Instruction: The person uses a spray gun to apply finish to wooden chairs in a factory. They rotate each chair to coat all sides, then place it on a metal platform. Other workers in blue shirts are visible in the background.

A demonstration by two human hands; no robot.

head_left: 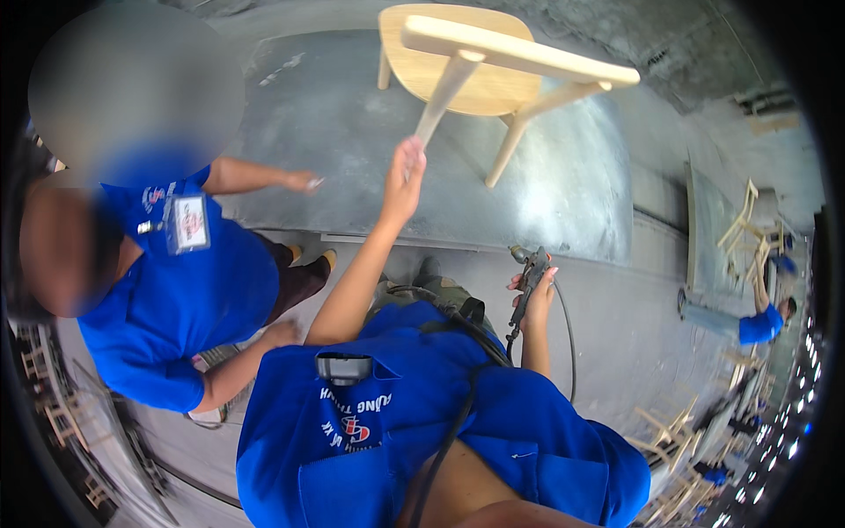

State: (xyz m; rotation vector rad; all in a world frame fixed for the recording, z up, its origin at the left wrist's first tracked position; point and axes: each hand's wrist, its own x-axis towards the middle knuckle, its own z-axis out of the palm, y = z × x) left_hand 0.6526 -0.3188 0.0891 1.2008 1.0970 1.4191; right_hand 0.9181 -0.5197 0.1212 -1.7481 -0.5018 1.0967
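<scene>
Looking down: blue shirt [422, 422] of the person fills the lower middle, a dark strap [449, 431] running across it.
Right hand: the right hand [533, 295] is raised just above the shirt, fingers wrapped round a grey air tool [526, 286] held upright, nozzle end up.
Hose: a dark hose [568, 334] curves down from the tool along the right forearm.
Left hand: the left hand [405, 180] reaches up and forward on a long bare arm, fingers closed round the lower end of one chair leg [443, 92].
Chair: the pale wooden chair [493, 62] lies tipped on the grey table [563, 176], seat turned away, legs pointing back toward the person (a cross rail joins the two nearer legs).
Table: broad, dull grey metal top, smudged and scuffed, its front edge just beyond the person's feet.
Co-worker: a second person [167, 299] in a blue shirt stands close on the left with a badge [187, 224] on the chest; one hand [304, 182] rests on the table, well apart from the chair; I cannot tell what its fingers do.
Floor: pale concrete [634, 334] between the person and the far right.
Far right: another worker [761, 321] in blue stands among stacked wooden chair frames [744, 220], too small to make out more.
</scene>
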